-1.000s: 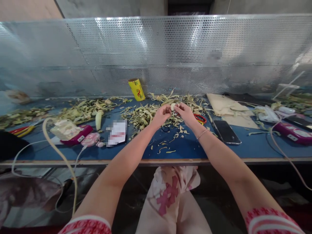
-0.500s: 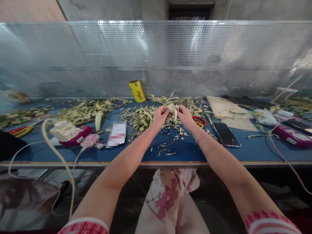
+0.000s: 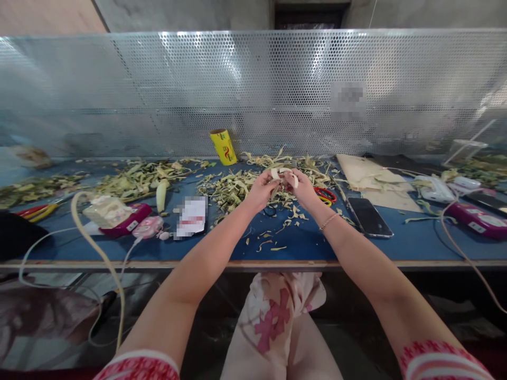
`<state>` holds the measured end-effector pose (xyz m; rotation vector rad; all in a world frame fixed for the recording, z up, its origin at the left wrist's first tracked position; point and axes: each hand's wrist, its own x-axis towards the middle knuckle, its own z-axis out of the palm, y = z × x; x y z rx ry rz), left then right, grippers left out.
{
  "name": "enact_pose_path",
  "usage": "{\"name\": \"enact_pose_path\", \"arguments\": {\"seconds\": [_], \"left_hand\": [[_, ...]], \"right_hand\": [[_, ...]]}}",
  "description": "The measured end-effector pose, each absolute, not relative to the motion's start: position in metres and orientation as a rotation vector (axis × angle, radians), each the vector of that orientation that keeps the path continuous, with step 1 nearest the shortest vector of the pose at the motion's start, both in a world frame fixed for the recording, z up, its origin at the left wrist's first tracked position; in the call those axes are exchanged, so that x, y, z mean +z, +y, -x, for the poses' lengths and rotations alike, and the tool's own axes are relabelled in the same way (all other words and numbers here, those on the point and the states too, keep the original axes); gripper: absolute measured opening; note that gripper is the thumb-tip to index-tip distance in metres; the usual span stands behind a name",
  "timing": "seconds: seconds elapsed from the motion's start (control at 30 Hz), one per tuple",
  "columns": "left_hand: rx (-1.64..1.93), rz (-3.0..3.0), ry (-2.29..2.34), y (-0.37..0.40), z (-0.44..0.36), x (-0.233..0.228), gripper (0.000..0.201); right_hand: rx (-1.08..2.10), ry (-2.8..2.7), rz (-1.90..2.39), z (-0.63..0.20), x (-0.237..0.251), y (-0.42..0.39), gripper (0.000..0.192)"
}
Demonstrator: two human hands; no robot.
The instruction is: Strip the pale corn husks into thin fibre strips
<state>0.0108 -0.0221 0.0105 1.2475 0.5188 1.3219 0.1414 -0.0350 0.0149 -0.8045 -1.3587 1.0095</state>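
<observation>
Since half a second ago both hands have lifted slightly and the pale strip between them has bent into an open arc, where before it sat bunched at the fingertips; head view: left hand (image 3: 261, 189) and right hand (image 3: 301, 186) meet over the middle of the blue table (image 3: 301, 240), arms stretched forward so the work stays above the scrap pile; each hand pinches one end of the pale strip (image 3: 283, 172), fingers curled shut on it, thumbs on top, which looks like pulling or peeling it apart; the strip is held clear of the table, just above the heap of husk scraps (image 3: 233, 189) so trimmings fall there; red scissors (image 3: 325, 195) lie just beside the right hand, within reach; a phone (image 3: 367, 216) lies flat to the right, apart from the mess; a yellow roll (image 3: 224, 147) leans at the mesh panel (image 3: 253, 89) behind; a white cable (image 3: 95, 248) loops off the left edge.
</observation>
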Motion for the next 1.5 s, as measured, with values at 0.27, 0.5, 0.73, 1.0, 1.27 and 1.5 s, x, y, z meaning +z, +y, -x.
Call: {"name": "enact_pose_path", "arguments": {"seconds": [0.27,0.5,0.73,1.0,1.27,1.5], "left_hand": [[1.244,-1.302,0.39,-0.023,-0.008,0.008,0.028],[1.158,-1.292,0.359,-0.03,-0.006,0.012,0.033],[1.074,-1.167,0.385,-0.036,-0.006,0.019,0.04],[1.03,-1.131,0.349,-0.037,-0.008,0.017,0.031],[1.116,-1.153,0.342,-0.034,-0.011,0.014,0.042],[1.139,-1.198,0.315,-0.032,-0.009,0.015,0.033]], "right_hand": [[0.964,-1.317,0.803,-0.145,0.017,-0.034,0.037],[1.0,-1.202,0.771,-0.149,0.025,-0.037,0.038],[1.064,-1.153,0.667,-0.151,0.028,-0.04,0.038],[1.052,-1.134,0.712,-0.151,0.027,-0.037,0.043],[1.014,-1.236,0.71,-0.153,0.025,-0.035,0.037],[1.114,-1.194,0.602,-0.154,0.027,-0.037,0.03]]}}
